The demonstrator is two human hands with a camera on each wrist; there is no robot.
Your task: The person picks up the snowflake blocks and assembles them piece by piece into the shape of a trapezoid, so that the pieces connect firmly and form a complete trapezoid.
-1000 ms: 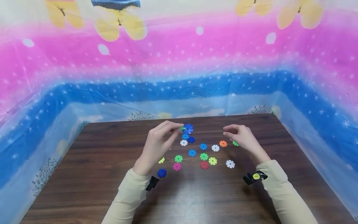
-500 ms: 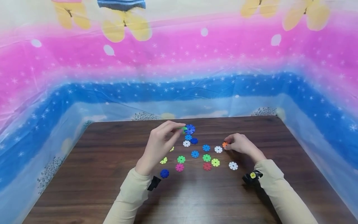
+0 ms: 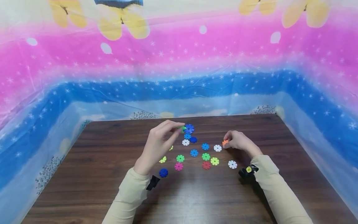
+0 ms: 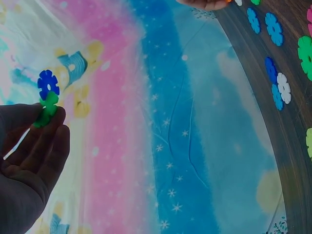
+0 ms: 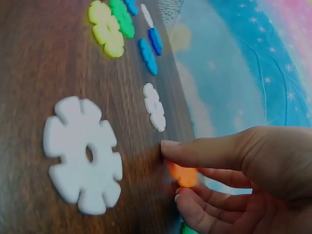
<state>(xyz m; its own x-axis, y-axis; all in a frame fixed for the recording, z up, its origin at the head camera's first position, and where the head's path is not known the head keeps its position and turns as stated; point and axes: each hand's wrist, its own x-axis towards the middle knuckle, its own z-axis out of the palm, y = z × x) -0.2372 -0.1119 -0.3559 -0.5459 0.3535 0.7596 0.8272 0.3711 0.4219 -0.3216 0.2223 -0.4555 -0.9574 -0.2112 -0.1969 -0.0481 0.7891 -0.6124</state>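
Slotted plastic snowflake discs in several colours are in play. In the left wrist view, my left hand [image 4: 36, 151] pinches a green snowflake disc [image 4: 48, 111] between thumb and fingers. A dark blue snowflake disc [image 4: 48, 83] is slotted onto its upper end, and the pair is held up above the table. My right hand [image 3: 240, 143] is at the right of the spread, its thumb and fingers on an orange snowflake disc [image 5: 185, 176], partly hidden by the thumb. Near it in the right wrist view lie a large-looking white disc [image 5: 85, 153] and a farther white disc [image 5: 154, 107].
Loose discs lie flat across the middle of the brown wooden table [image 3: 98, 174], among them a red disc [image 3: 206, 165], a pink disc [image 3: 179, 166] and a dark blue disc [image 3: 163, 173]. A printed cloth [image 3: 179, 68] hangs behind and around the table.
My right hand has come down onto the orange disc, pinched it and tilted it up from the table. The left hand keeps its joined discs in nearly the same place.
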